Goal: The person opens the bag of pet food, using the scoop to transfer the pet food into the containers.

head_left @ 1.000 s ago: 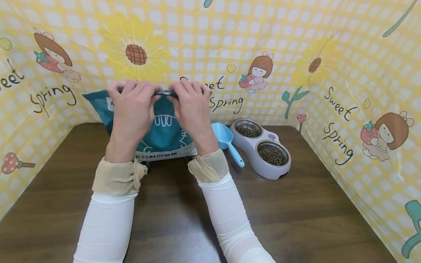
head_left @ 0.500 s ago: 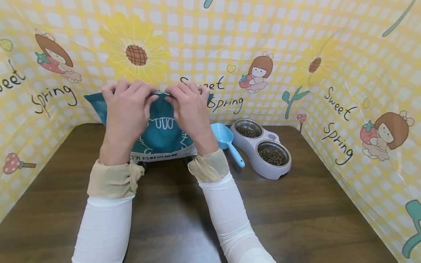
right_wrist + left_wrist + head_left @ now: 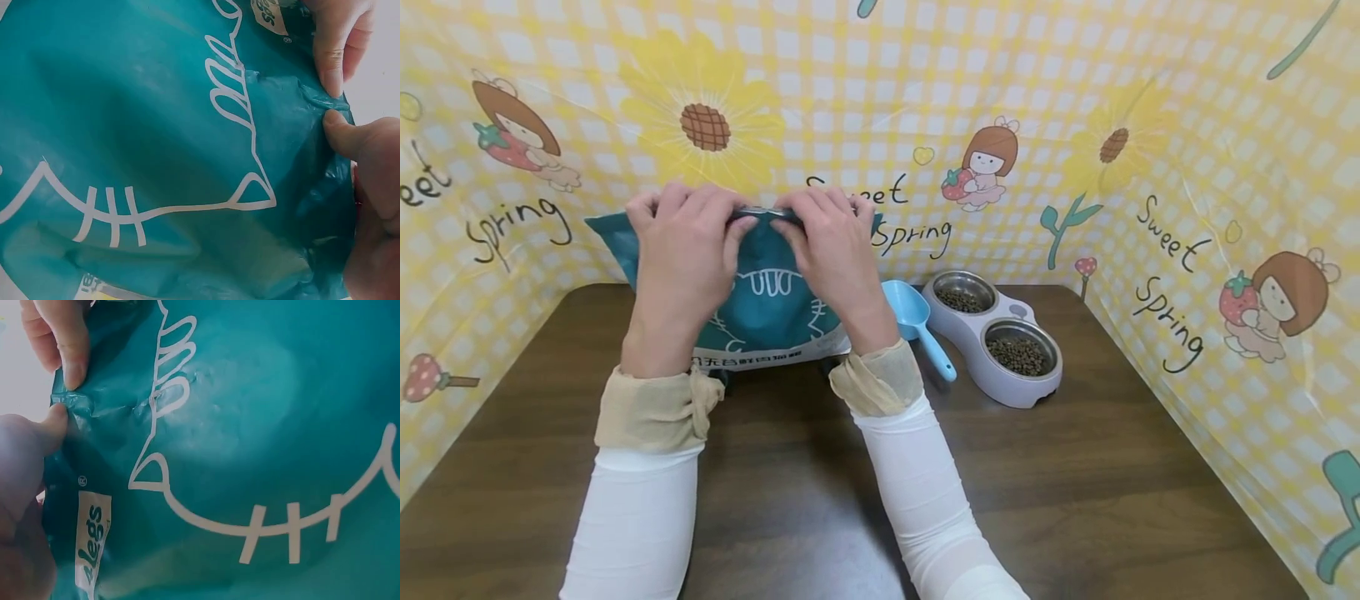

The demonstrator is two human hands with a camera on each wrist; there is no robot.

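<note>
In the head view a teal cat food bag (image 3: pixel 775 312) with white line drawings stands at the back of the table, its white lower strip printed with dark characters. My left hand (image 3: pixel 681 254) pinches its top edge, thumb in front and fingers over the far side. Just to the right, my right hand (image 3: pixel 835 250) grips the same edge in the same way. A short stretch of edge shows between the two thumbs. Close up in the left wrist view, creased film of the bag (image 3: pixel 250 425) lies between the thumb tips. The far-side fingers are mostly hidden.
Right of the bag lies a light blue scoop (image 3: pixel 921 321), handle towards me. Beside it a pale lilac double feeder (image 3: pixel 981 333) has two metal bowls holding brown kibble. The brown tabletop (image 3: pixel 805 483) meets a yellow checked cloth (image 3: pixel 865 100) at the back and sides.
My left hand has slid left along the bag's top edge, widening the space between the hands. The right hand has barely shifted and still grips the edge.
</note>
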